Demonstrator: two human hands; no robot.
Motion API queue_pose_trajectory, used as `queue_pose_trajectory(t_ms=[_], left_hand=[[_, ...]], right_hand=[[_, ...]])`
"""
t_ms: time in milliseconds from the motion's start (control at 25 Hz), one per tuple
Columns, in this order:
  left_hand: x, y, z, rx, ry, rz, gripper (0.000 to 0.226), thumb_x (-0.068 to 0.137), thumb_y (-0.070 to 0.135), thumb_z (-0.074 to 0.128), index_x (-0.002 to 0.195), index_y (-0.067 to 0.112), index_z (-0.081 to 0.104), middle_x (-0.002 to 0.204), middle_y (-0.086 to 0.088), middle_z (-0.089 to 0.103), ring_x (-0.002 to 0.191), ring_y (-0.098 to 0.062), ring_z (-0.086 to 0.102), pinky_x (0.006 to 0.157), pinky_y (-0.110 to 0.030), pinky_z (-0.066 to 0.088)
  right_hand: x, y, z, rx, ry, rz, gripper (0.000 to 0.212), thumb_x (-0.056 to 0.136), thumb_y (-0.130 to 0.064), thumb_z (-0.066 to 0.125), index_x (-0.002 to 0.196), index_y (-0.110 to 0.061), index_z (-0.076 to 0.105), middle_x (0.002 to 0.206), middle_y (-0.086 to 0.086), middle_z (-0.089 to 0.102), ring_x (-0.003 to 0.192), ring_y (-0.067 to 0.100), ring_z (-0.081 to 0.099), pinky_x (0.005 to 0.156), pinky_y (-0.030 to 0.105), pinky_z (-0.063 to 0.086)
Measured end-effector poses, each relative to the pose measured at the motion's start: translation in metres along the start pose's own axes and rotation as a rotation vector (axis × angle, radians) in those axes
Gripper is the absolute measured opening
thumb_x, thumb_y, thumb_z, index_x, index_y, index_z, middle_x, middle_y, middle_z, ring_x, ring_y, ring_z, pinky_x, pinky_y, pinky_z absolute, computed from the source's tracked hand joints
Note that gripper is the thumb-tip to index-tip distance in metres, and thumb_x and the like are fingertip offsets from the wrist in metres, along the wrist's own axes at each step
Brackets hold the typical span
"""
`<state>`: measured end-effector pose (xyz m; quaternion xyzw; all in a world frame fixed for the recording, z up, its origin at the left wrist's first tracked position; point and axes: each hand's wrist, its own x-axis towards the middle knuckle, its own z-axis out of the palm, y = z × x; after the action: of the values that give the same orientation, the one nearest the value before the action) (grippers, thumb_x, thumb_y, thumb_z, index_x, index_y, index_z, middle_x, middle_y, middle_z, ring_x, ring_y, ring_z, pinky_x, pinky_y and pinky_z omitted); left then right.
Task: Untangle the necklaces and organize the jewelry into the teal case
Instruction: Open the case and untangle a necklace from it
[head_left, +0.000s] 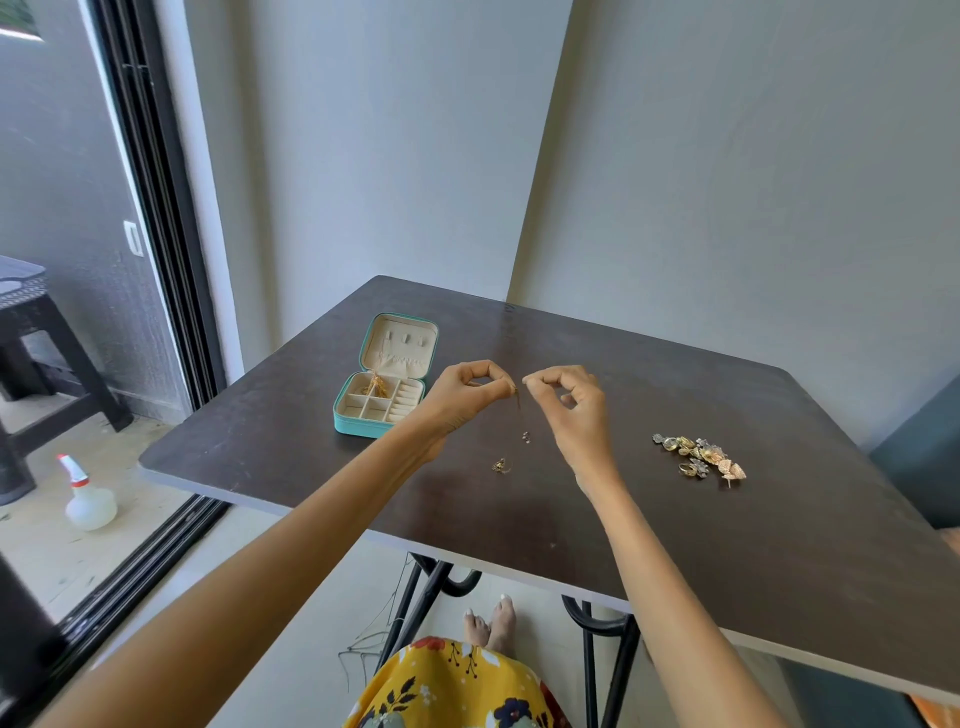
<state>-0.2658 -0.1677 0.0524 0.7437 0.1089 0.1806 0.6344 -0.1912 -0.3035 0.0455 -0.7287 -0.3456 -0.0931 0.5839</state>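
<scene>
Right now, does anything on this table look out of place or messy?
Mostly the loose jewelry heap at the table's right, far from the open teal case. A small pendant lies alone between the forearms. Nothing looks spilled or damaged.
</scene>
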Motion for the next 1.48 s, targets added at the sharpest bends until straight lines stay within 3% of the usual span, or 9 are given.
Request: queue_pose_trajectory(t_ms=[120, 200, 360, 520, 640, 840, 1080, 1320, 1480], left_hand=[[0.0004, 0.0, 0.0002, 0.0, -0.004, 0.01, 0.025, 0.083, 0.019, 0.063, 0.06, 0.029, 0.063, 0.083, 0.012, 0.066, 0.091, -0.007, 0.059, 0.079, -0.018, 0.039], [-0.0001, 0.0, 0.0003, 0.009, -0.001, 0.002, 0.025, 0.083, 0.017, 0.062, 0.06, 0.028, 0.063, 0.083, 0.008, 0.066, 0.093, -0.009, 0.059, 0.079, -0.018, 0.039], [-0.0004, -0.001, -0.0017, 0.008, -0.006, -0.008, 0.024, 0.083, 0.017, 0.063, 0.062, 0.027, 0.064, 0.081, 0.013, 0.066, 0.096, -0.006, 0.058, 0.081, -0.017, 0.038], [-0.0004, -0.0022, -0.0034, 0.003, -0.006, -0.019, 0.023, 0.083, 0.018, 0.063, 0.062, 0.027, 0.063, 0.079, 0.014, 0.065, 0.093, -0.004, 0.057, 0.081, -0.018, 0.037], [-0.0004, -0.0008, -0.0021, 0.015, -0.017, -0.031, 0.024, 0.084, 0.018, 0.062, 0.062, 0.027, 0.063, 0.081, 0.012, 0.065, 0.095, -0.005, 0.056, 0.081, -0.02, 0.036], [-0.0023, 0.0007, -0.0015, 0.026, -0.027, -0.048, 0.019, 0.085, 0.019, 0.062, 0.066, 0.024, 0.063, 0.086, 0.011, 0.064, 0.094, -0.001, 0.054, 0.077, -0.014, 0.034], [-0.0038, 0.0002, -0.0007, 0.001, -0.08, -0.061, 0.018, 0.084, 0.018, 0.06, 0.067, 0.024, 0.064, 0.087, 0.012, 0.065, 0.089, 0.006, 0.055, 0.075, -0.012, 0.033], [-0.0033, -0.0009, -0.0015, -0.006, -0.12, -0.103, 0.023, 0.082, 0.017, 0.06, 0.061, 0.027, 0.063, 0.083, 0.021, 0.065, 0.086, 0.009, 0.056, 0.074, -0.014, 0.029], [-0.003, -0.0016, -0.0019, -0.006, -0.087, -0.092, 0.022, 0.081, 0.017, 0.061, 0.061, 0.026, 0.062, 0.084, 0.018, 0.064, 0.075, 0.013, 0.056, 0.071, -0.017, 0.03]], right_hand=[[-0.0009, 0.0011, -0.0051, 0.081, -0.178, 0.068, 0.01, 0.082, -0.027, 0.071, 0.08, -0.037, 0.07, 0.086, -0.026, 0.067, 0.085, 0.0, 0.053, 0.071, 0.022, 0.036], [-0.0018, 0.0018, -0.0037, 0.061, -0.218, 0.044, 0.013, 0.08, -0.022, 0.074, 0.082, -0.034, 0.069, 0.085, -0.02, 0.069, 0.084, 0.003, 0.057, 0.069, 0.023, 0.036], [-0.0009, 0.0008, 0.0006, 0.094, -0.157, 0.045, 0.023, 0.083, -0.007, 0.068, 0.08, -0.03, 0.065, 0.077, -0.013, 0.068, 0.071, -0.004, 0.059, 0.063, 0.022, 0.038], [-0.0006, -0.0021, -0.0029, 0.164, -0.153, 0.094, 0.021, 0.085, -0.009, 0.066, 0.086, -0.029, 0.064, 0.077, -0.013, 0.066, 0.074, -0.005, 0.058, 0.067, 0.01, 0.042], [-0.0022, -0.003, -0.004, 0.145, -0.261, 0.1, 0.022, 0.082, -0.01, 0.07, 0.092, -0.027, 0.061, 0.079, -0.012, 0.067, 0.075, -0.003, 0.06, 0.066, 0.013, 0.042], [-0.0035, 0.0007, -0.0043, 0.172, -0.188, 0.118, 0.02, 0.083, -0.004, 0.067, 0.088, -0.023, 0.059, 0.073, -0.009, 0.067, 0.066, -0.001, 0.057, 0.064, 0.011, 0.043], [-0.0002, 0.002, -0.0042, 0.25, -0.205, 0.163, 0.022, 0.085, -0.002, 0.058, 0.09, -0.023, 0.061, 0.079, -0.005, 0.063, 0.077, 0.007, 0.059, 0.078, 0.02, 0.049], [0.0028, 0.0028, -0.0041, 0.34, -0.115, 0.228, 0.019, 0.088, 0.001, 0.055, 0.084, -0.017, 0.059, 0.075, -0.001, 0.061, 0.066, 0.007, 0.061, 0.067, 0.017, 0.049], [-0.0009, 0.0032, -0.0069, 0.273, -0.18, 0.196, 0.017, 0.087, -0.002, 0.058, 0.085, -0.019, 0.061, 0.077, -0.002, 0.062, 0.068, 0.005, 0.06, 0.068, 0.016, 0.049]])
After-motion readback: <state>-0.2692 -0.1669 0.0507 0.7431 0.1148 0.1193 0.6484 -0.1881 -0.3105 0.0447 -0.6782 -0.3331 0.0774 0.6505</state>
